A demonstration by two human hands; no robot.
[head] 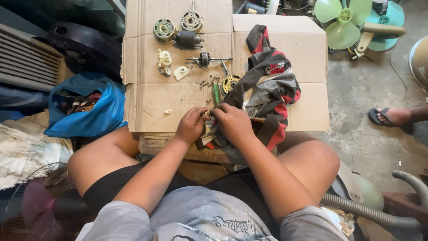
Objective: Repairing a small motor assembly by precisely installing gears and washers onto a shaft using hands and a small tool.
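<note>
Pinching something small and pale between our fingertips, we have both hands drawn together at the near edge of the cardboard sheet [147, 102]: the left hand [191, 126] curls in with its fingers narrowed on the small part [207, 114], and the right hand [232, 122] meets it from the other side, fingers bent tight against the same spot, though how much of the part each one grips we cannot tell, since it is mostly hidden. Our right hand rests on a crumpled red, black and grey cloth [269, 85] that trails up across the cardboard. Just beyond the fingertips lie a green-handled screwdriver [216, 93] and a round motor end cap with copper winding [230, 82], touching the cloth's edge. Farther out sit a rotor shaft [206, 59], two round motor housings [178, 26], and white plastic gear pieces [166, 60]. A blue bag [96, 111] slumps left of the cardboard, green fan blades [343, 20] lie at the far right, and another person's sandalled foot [388, 116] stands on the concrete
</note>
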